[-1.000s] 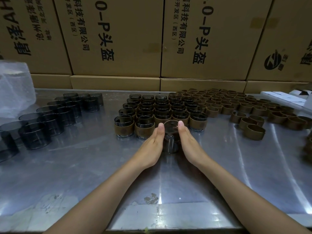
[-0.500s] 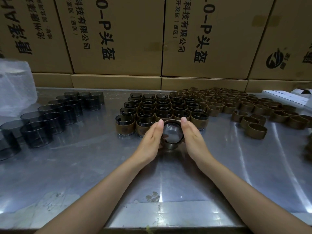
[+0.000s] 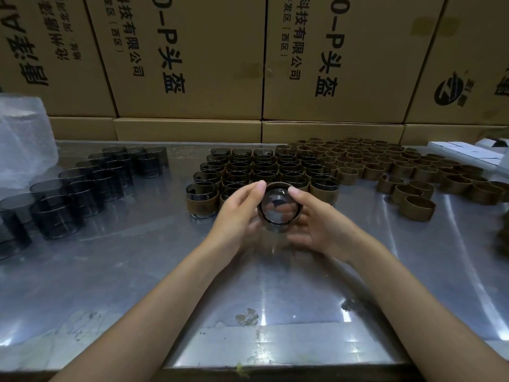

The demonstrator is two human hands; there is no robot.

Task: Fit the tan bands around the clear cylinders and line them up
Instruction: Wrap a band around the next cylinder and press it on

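Observation:
A clear cylinder [image 3: 279, 206] with a tan band around it is lifted off the table and tipped so its open mouth faces me. My left hand [image 3: 237, 219] grips its left side and my right hand [image 3: 319, 224] grips its right side, fingers curled underneath. Behind it stands a block of banded cylinders [image 3: 264, 169] in rows. Bare clear cylinders [image 3: 82, 186] stand in a group at the left. Loose tan bands [image 3: 399, 166] lie in a spread at the right.
A shiny metal table [image 3: 137, 271] carries everything. Cardboard boxes [image 3: 192, 56] form a wall along the back. A clear plastic bag [image 3: 22, 139] sits at the far left. White flat pieces [image 3: 465, 153] lie at the far right.
The cylinder stood on the table between my palms; both hands have lifted it and tipped its mouth toward me.

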